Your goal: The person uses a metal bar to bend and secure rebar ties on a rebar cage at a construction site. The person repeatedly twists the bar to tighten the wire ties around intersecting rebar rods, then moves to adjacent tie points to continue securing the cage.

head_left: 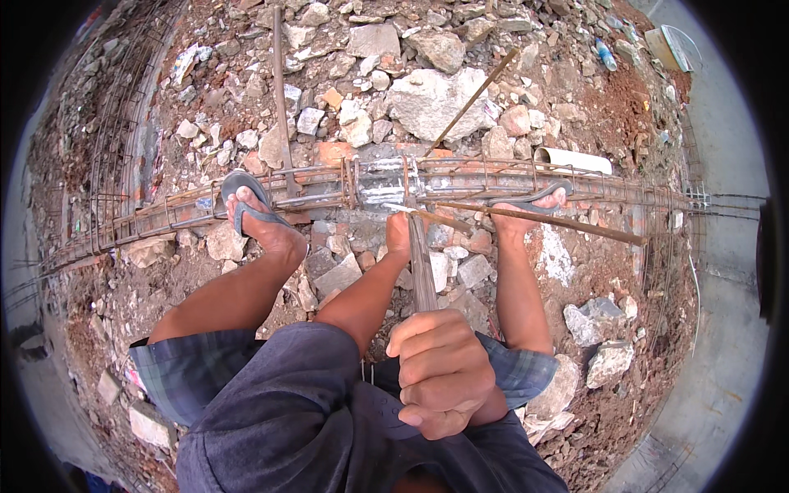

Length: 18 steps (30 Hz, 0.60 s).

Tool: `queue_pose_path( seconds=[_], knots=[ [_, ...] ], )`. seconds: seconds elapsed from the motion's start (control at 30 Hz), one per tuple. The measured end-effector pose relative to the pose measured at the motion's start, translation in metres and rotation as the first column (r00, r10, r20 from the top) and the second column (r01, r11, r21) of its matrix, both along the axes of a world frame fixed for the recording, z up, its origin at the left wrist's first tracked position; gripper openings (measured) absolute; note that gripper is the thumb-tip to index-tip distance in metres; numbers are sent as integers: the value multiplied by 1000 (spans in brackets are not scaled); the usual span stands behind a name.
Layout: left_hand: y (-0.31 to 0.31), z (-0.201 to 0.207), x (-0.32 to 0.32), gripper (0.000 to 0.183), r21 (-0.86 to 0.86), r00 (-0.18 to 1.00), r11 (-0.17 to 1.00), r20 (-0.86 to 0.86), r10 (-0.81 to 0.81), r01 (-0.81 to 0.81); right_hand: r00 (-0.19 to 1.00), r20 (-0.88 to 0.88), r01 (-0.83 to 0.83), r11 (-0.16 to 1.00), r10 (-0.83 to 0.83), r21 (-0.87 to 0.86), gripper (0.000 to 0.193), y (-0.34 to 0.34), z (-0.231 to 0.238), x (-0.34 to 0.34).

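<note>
My right hand (444, 374) is wrapped round the wooden handle (422, 275) of a long tool, held in front of my body. The far end of the handle reaches over the rebar cage (316, 182), where a narrow piece (444, 220) crosses it; whether this is the tool's head I cannot tell. My left hand (398, 233) is low, beside the cage and partly behind the handle. Its fingers are hidden, so any hold on something does not show. Near both, a grey, white-smeared section (385, 182) lies within the cage between rusty stirrups.
My feet in flip-flops (246, 201) rest on the cage at either side. A rusty bar (559, 223) slants off rightward; a thinner rod (472, 103) and an upright bar (282, 99) lie beyond. Broken concrete (436, 103), a white pipe (573, 160), a bottle (606, 55) and a bucket (667, 48) lie around.
</note>
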<state>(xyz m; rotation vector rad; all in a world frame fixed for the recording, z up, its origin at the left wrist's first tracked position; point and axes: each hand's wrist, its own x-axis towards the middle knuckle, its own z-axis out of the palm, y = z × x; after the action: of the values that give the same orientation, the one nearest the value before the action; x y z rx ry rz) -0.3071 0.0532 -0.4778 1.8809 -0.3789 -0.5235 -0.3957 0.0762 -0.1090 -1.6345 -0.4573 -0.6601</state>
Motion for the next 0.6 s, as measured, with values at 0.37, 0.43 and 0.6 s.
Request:
queue_pose_path(
  seconds=[0.37, 0.43, 0.6],
  knots=[
    [9, -13, 4, 25, 257, 868, 964, 462, -184, 68, 828, -49, 524, 740, -559, 421, 31, -1, -1, -18],
    [13, -6, -3, 26, 209, 920, 978, 380, -96, 16, 807, -49, 546, 713, -588, 441, 32, -13, 5, -3],
    [2, 15, -3, 27, 130, 955, 991, 294, -42, 3, 850, -30, 485, 760, -526, 432, 34, -22, 4, -7]
  ],
)
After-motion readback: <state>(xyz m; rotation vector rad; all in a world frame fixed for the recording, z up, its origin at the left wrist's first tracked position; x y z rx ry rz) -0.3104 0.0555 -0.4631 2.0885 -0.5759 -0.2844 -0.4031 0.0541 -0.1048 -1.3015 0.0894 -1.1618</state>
